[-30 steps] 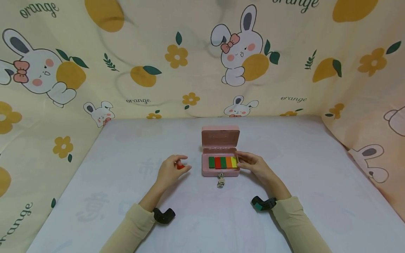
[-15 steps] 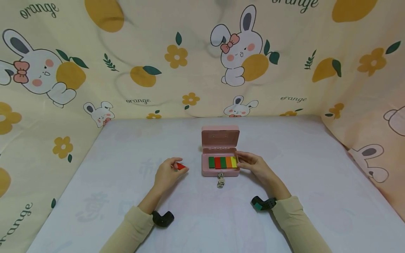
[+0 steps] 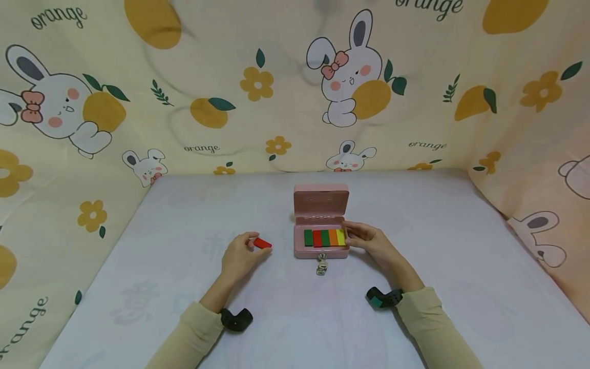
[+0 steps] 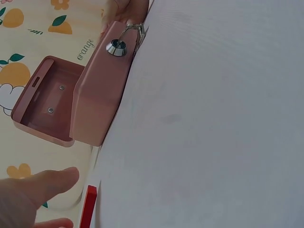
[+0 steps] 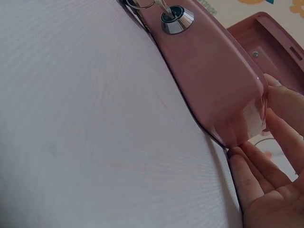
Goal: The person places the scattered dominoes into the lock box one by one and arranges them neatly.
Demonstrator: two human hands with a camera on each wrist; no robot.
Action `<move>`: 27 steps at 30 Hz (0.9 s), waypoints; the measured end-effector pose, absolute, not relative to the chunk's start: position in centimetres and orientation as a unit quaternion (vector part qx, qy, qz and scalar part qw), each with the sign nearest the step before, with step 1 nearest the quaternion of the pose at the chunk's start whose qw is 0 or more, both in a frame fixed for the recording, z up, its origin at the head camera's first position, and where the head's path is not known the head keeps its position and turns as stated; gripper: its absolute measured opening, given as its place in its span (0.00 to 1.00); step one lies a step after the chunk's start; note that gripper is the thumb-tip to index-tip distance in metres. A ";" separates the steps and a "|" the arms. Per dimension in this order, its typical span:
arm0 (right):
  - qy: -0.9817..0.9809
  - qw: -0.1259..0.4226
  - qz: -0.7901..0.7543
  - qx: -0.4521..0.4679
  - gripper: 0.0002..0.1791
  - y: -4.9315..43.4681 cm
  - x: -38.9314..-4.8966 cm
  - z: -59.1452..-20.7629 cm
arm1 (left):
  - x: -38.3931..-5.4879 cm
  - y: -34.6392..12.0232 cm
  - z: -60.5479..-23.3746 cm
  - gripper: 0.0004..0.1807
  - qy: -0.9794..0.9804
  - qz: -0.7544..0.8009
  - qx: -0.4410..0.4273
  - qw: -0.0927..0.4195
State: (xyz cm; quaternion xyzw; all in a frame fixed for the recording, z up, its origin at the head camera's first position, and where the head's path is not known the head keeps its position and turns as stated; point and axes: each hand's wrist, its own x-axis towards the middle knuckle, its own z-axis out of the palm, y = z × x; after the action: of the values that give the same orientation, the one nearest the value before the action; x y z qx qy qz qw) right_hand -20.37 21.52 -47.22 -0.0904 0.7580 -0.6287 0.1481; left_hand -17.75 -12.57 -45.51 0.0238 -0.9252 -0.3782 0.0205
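A pink cash box stands in the middle of the table with its lid raised. Several coloured blocks, green, red, orange and yellow, lie in a row inside. At the box's right side, my right hand grips the wall; its fingers bend at the rim and corner. To the left of the box a red block lies on the tabletop. Around it, my left hand has thumb and fingers spread; in the left wrist view they appear apart from the block.
A key with a ring hangs from the lock at the box's front. White cloth covers the table. A printed curtain with rabbits and oranges rises behind and at both sides.
My left hand has drawn back a little to the left and down, and its fingers have let go of the red block. The right hand and the box have stayed still.
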 end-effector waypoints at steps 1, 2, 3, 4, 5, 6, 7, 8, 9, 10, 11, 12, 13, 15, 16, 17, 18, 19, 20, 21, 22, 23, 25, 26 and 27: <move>0.759 0.148 -0.628 -0.091 0.32 21.5 -20.4 -47.2 | -17.7 -12.6 -45.5 0.28 -0.926 -0.377 0.026 0.017; 0.759 0.148 -0.627 -0.090 0.32 21.5 -20.4 -47.3 | -17.7 -12.7 -45.6 0.28 -0.927 -0.375 0.028 0.015; 0.760 0.148 -0.626 -0.090 0.31 21.5 -20.4 -47.3 | -17.7 -12.7 -45.6 0.29 -0.928 -0.372 0.030 0.014; 0.760 0.148 -0.626 -0.089 0.31 21.5 -20.4 -47.3 | -17.7 -12.8 -45.6 0.29 -0.929 -0.369 0.032 0.012; 0.760 0.148 -0.626 -0.089 0.31 21.5 -20.4 -47.3 | -17.7 -12.8 -45.6 0.29 -0.930 -0.367 0.032 0.011; 0.760 0.147 -0.626 -0.088 0.31 21.5 -20.4 -47.3 | -17.7 -12.9 -45.7 0.29 -0.930 -0.365 0.032 0.011; 0.760 0.148 -0.626 -0.088 0.31 21.4 -20.3 -47.3 | -17.7 -13.0 -45.7 0.29 -0.931 -0.364 0.032 0.012; 0.761 0.148 -0.626 -0.087 0.31 21.4 -20.3 -47.3 | -17.7 -13.0 -45.7 0.29 -0.931 -0.363 0.032 0.012; 0.761 0.148 -0.626 -0.087 0.31 21.4 -20.3 -47.2 | -17.7 -13.1 -45.8 0.29 -0.932 -0.362 0.030 0.012; 0.761 0.148 -0.626 -0.086 0.31 21.4 -20.3 -47.2 | -17.7 -13.1 -45.8 0.29 -0.931 -0.363 0.030 0.011; 0.761 0.148 -0.626 -0.086 0.31 21.4 -20.3 -47.2 | -17.7 -13.1 -45.8 0.29 -0.931 -0.363 0.029 0.010; 0.761 0.148 -0.626 -0.086 0.31 21.4 -20.3 -47.2 | -17.7 -13.2 -45.8 0.29 -0.932 -0.362 0.029 0.010; 0.761 0.148 -0.625 -0.086 0.31 21.4 -20.3 -47.2 | -17.6 -13.2 -45.7 0.29 -0.932 -0.362 0.030 0.008; 0.761 0.148 -0.626 -0.086 0.31 21.3 -20.3 -47.2 | -17.6 -13.2 -45.7 0.29 -0.932 -0.360 0.031 0.006; 0.761 0.147 -0.626 -0.087 0.31 21.3 -20.3 -47.2 | -17.6 -13.2 -45.7 0.29 -0.933 -0.360 0.032 0.005; 0.761 0.147 -0.626 -0.088 0.31 21.3 -20.3 -47.2 | -17.6 -13.2 -45.7 0.29 -0.933 -0.358 0.032 0.006; 0.759 0.148 -0.628 -0.088 0.31 21.3 -20.3 -47.1 | -17.6 -13.2 -45.7 0.30 -0.933 -0.357 0.032 0.006; 0.759 0.147 -0.628 -0.088 0.31 21.3 -20.3 -47.1 | -17.7 -13.2 -45.7 0.30 -0.934 -0.357 0.033 0.005; 0.758 0.147 -0.629 -0.088 0.32 21.4 -20.2 -47.1 | -17.7 -13.2 -45.7 0.30 -0.934 -0.357 0.034 0.004; 0.758 0.148 -0.630 -0.087 0.32 21.4 -20.2 -47.0 | -17.7 -13.2 -45.8 0.30 -0.934 -0.356 0.035 0.002; 0.758 0.147 -0.629 -0.086 0.32 21.4 -20.2 -47.0 | -17.8 -13.2 -45.8 0.30 -0.934 -0.356 0.036 0.002; 0.759 0.147 -0.629 -0.084 0.32 21.3 -20.3 -47.0 | -17.8 -13.2 -45.8 0.30 -0.934 -0.356 0.036 0.002; 0.762 0.146 -0.626 -0.082 0.32 21.3 -20.3 -47.0 | -17.8 -13.2 -45.7 0.30 -0.934 -0.356 0.037 -0.001; 0.763 0.145 -0.625 -0.081 0.32 21.3 -20.4 -47.1 | -17.8 -13.2 -45.8 0.30 -0.934 -0.356 0.037 -0.001; 0.764 0.145 -0.624 -0.080 0.32 21.3 -20.4 -47.1 | -17.9 -13.2 -45.8 0.30 -0.934 -0.356 0.035 -0.001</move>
State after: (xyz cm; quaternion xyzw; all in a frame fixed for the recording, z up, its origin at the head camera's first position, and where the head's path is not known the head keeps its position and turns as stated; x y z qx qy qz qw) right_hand -20.39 21.32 -47.10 -0.0800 0.7639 -0.6238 0.1445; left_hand -17.85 -13.20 -45.77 0.0355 -0.9339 -0.3558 -0.0009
